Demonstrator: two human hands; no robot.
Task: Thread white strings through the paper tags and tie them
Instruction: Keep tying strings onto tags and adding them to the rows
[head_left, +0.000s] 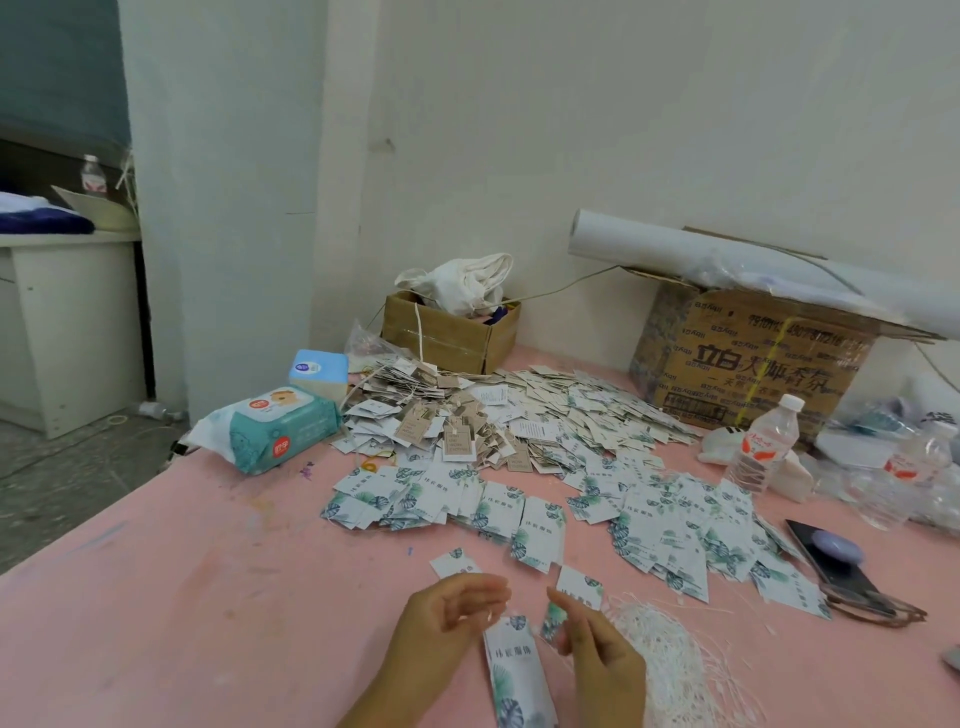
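My left hand (447, 616) and my right hand (597, 649) are close together low in the head view, above the pink table (182, 597). A white paper tag with green leaf print (517, 670) hangs between them. My left fingers pinch a thin white string (491, 616) at the tag's top. My right fingers hold a smaller leaf-print tag (551, 623). A bundle of white strings (670, 660) lies just right of my right hand. A big heap of leaf-print tags (649, 525) spreads across the table beyond my hands.
Strung brown and white tags (452, 421) are piled further back. A wet-wipes pack (280, 426), a small cardboard box (452, 332), a large carton (753, 364), water bottles (763, 447) and a phone (831, 561) ring the heap.
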